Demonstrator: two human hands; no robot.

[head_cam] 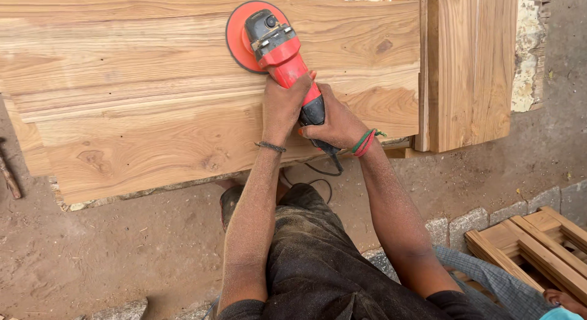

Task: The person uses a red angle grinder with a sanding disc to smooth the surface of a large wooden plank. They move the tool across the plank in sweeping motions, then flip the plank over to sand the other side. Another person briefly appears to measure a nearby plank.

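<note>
A red and grey angle grinder with a round orange sanding disc presses flat on a large wooden door panel. My left hand grips the red body just behind the head. My right hand holds the black rear handle, with red and green threads on that wrist. A black cord hangs from the handle toward my dusty dark trousers.
The panel leans over the earth floor. A second upright wooden board stands at right. A slatted wooden frame lies at bottom right beside grey stone blocks. Another person's checked sleeve shows at bottom right.
</note>
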